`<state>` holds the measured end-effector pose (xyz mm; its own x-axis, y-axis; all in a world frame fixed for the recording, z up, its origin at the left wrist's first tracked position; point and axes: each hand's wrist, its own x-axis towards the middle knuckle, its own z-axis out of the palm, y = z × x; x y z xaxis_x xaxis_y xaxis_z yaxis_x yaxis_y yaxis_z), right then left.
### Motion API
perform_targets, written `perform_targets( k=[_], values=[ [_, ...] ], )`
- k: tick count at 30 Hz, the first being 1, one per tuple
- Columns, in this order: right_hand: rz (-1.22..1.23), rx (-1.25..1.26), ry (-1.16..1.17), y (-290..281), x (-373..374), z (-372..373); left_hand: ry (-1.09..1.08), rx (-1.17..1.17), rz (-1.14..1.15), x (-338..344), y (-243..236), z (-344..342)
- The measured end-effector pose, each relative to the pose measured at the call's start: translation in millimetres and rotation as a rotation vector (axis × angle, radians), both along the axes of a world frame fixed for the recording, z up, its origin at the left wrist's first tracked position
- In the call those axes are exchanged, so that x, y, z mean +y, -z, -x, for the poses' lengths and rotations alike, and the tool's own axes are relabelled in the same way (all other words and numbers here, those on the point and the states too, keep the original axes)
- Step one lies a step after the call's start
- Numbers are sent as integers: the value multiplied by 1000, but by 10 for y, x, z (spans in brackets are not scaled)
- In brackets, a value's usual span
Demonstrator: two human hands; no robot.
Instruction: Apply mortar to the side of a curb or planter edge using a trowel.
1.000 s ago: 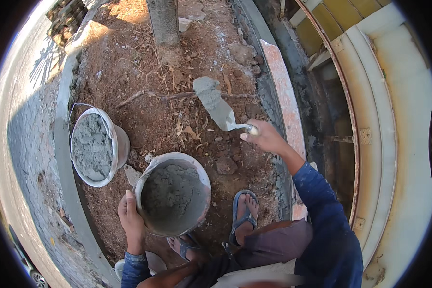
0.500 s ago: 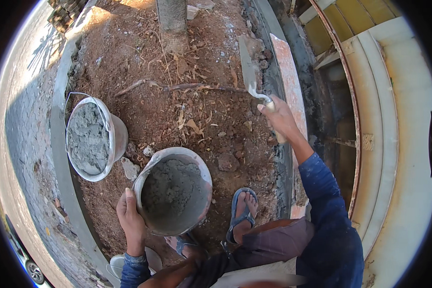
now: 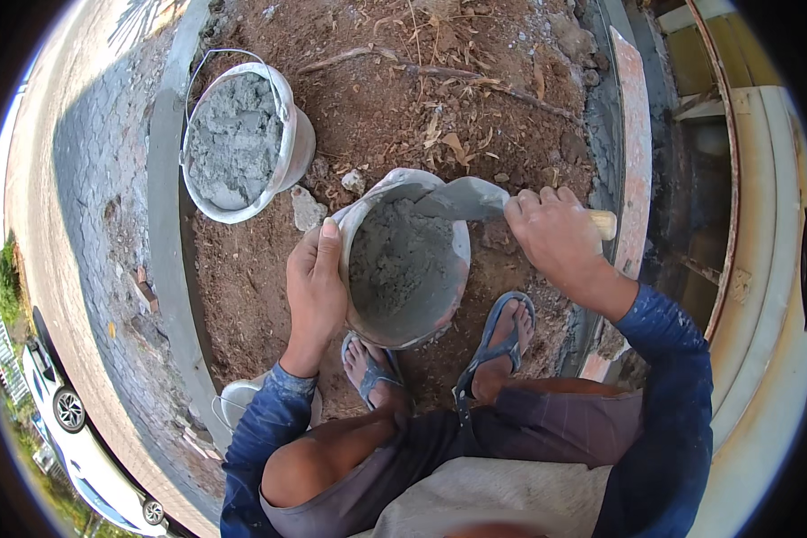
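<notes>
My left hand [image 3: 318, 285] is closed on the left rim of a mortar-smeared bucket [image 3: 460, 264], thumb on top. Grey wet mortar [image 3: 396, 260] lies inside it, and the bucket tilts toward me. In my right hand [image 3: 558, 231] is a trowel [image 3: 468, 198], its wooden handle end sticking out to the right. The blade reaches over the bucket's far right rim, its tip inside near the mortar; whether it touches the mortar I cannot tell. Farther left stands a second bucket [image 3: 301, 143] with a wire handle, heaped with mortar [image 3: 235, 139].
A third pale bucket [image 3: 239, 400] sits near my left forearm, partly hidden. Concrete curbing [image 3: 172, 197] borders the soil on the left. On the right runs a low wall with a pinkish top [image 3: 635, 152]. A dry branch [image 3: 439, 71] and stones [image 3: 308, 208] lie on the soil.
My right hand has brought the trowel from beside the right-hand wall to the bucket, its blade now over the rim. My left hand stays on the bucket. The view has shifted.
</notes>
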<state>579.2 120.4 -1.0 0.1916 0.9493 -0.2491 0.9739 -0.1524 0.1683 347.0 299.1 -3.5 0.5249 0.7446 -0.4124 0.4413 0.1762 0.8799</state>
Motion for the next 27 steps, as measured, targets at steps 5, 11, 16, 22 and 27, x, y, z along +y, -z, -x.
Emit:
perform_targets(
  k=[5, 11, 16, 22, 27],
  values=[
    [259, 430, -164, 175, -49, 228, 50, 14, -92, -119, 7, -45],
    [184, 740, -7, 373, -282, -122, -76, -41, 50, -27, 28, 57],
    [57, 859, 226, 385, -534, -283, -135, -76, 66, 36, 62, 129],
    [-234, 989, 479, 334, -407, -994, -119, -15, 30, 56, 25, 91],
    [-284, 1636, 1039, 616, -502, -2061, -109, -23, 50, 45, -42, 31]
  ],
)
